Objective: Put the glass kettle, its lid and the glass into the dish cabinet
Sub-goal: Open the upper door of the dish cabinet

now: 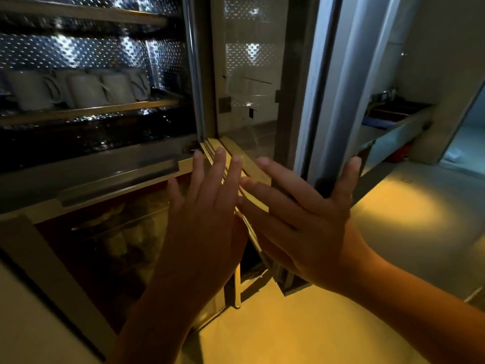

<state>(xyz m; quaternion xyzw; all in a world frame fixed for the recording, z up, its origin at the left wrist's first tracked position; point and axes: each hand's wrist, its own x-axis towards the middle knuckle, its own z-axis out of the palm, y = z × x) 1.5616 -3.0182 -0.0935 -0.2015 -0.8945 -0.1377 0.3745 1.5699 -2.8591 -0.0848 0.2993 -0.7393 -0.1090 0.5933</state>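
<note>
Pressing the dish cabinet point(105, 177), perhaps: left hand point(202, 214), right hand point(307, 222), fingers point(219, 164) straight.

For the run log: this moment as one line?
left hand open, at lower glass cabinet door | right hand open, at its edge | white ceramic mugs on upper shelf | glass kettle unseen

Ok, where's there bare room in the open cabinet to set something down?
The dark level under the mug shelf looks bare, though it is dim. On the mug shelf, only a narrow gap lies between the mugs and the door frame; the rest is crowded.
</note>
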